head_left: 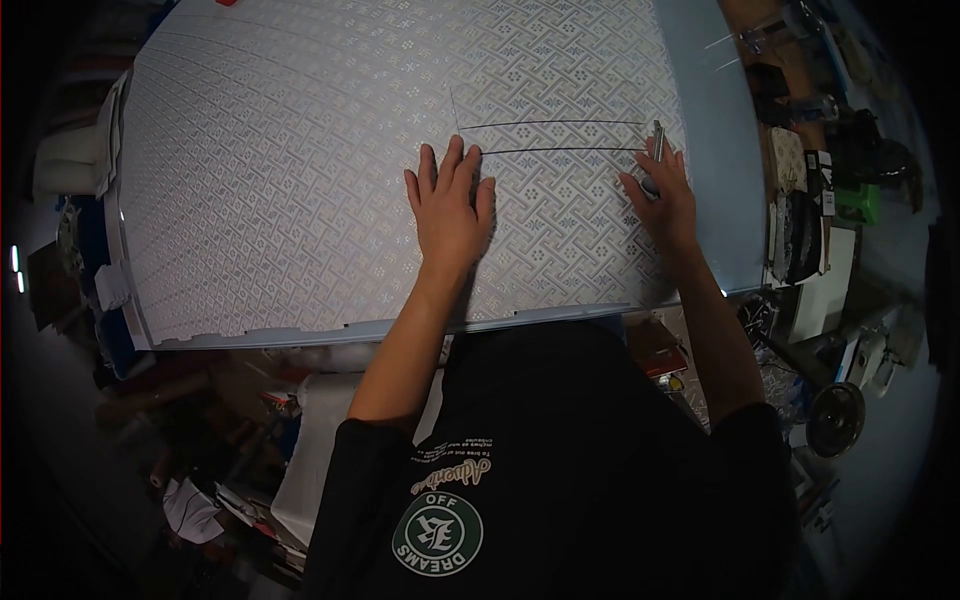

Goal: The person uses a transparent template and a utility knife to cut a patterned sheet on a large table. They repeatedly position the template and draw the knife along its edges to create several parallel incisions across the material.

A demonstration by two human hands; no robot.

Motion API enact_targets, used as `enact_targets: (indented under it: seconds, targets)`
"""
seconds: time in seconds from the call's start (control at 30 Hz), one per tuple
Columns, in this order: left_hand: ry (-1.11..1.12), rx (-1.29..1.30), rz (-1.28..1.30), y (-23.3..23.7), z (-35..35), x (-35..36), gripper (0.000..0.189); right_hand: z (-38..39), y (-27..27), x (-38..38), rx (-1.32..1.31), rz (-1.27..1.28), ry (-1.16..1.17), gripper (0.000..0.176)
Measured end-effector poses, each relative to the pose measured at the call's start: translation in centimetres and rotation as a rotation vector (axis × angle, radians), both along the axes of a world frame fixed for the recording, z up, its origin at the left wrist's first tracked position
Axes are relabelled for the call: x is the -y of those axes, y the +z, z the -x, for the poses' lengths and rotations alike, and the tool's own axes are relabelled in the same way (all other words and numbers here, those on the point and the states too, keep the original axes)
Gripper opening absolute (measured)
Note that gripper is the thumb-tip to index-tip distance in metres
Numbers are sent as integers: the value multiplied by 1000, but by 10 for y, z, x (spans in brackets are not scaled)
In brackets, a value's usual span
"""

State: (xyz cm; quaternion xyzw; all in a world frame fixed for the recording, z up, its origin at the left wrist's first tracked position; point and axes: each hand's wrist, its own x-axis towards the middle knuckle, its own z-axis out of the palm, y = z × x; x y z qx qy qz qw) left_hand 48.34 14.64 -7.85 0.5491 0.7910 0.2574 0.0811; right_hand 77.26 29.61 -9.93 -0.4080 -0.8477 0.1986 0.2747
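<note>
A pale fabric point(330, 190) with a woven lattice pattern is spread over the table. My left hand point(450, 205) lies flat on it, fingers apart, its fingertips at the left end of two thin dark lines point(560, 150) that run across the cloth. Close to the fabric's right edge, my right hand point(668, 200) has its fingers curled around a slim silver tool point(658, 140) with a dark rounded part near the thumb. I cannot tell the kind of this tool. A fainter upright line point(454, 108) rises from the left end of the upper dark line.
The blue-grey tabletop point(715, 150) shows to the right of the fabric. Beyond that side are a green box point(857, 205), dark bundles and a round metal disc point(836, 418). A small red object point(227, 2) sits at the far edge. White cloth point(310, 455) hangs at lower left.
</note>
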Motion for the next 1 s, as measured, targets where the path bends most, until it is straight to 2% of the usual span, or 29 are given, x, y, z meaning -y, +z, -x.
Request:
enact_targets:
  seconds: [1.0]
  targets:
    - [-28,-44,27,-2,0,0,45,-1,0,1,59,36,-2,44]
